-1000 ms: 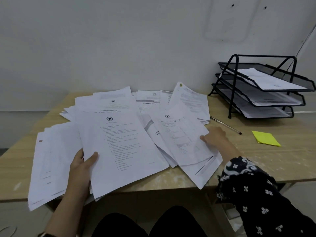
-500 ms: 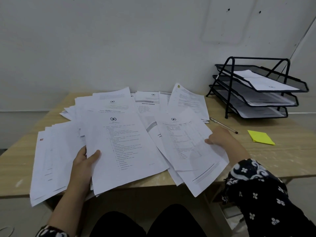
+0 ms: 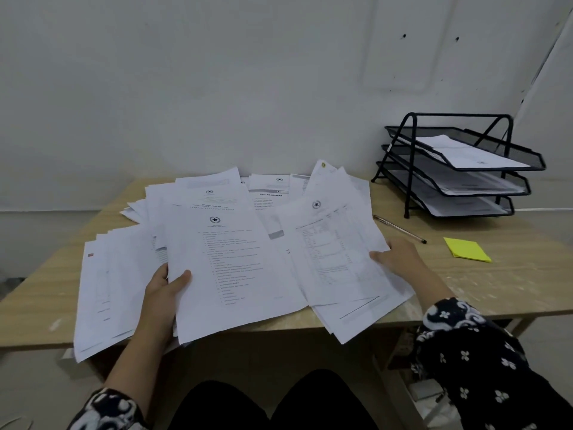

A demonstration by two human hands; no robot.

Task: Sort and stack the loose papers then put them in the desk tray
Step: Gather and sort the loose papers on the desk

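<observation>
Loose white printed papers (image 3: 217,197) lie spread over the wooden desk (image 3: 511,283). My left hand (image 3: 164,287) grips the left edge of a sheaf of sheets (image 3: 235,268) at the desk's front, thumb on top. My right hand (image 3: 397,256) pinches the right edge of a sheet with a table printed on it (image 3: 335,252), lying over other sheets at the centre right. A black three-tier mesh desk tray (image 3: 412,169) stands at the back right, with paper in each tier.
A pen (image 3: 400,228) lies between the papers and the tray. A yellow sticky-note pad (image 3: 466,249) sits right of my right hand. Several sheets (image 3: 105,290) overhang the desk's front left edge. A white wall runs behind the desk.
My right hand has pulled the table sheet rightward and slightly toward me. My left hand keeps its grip on the sheaf, which has barely moved.
</observation>
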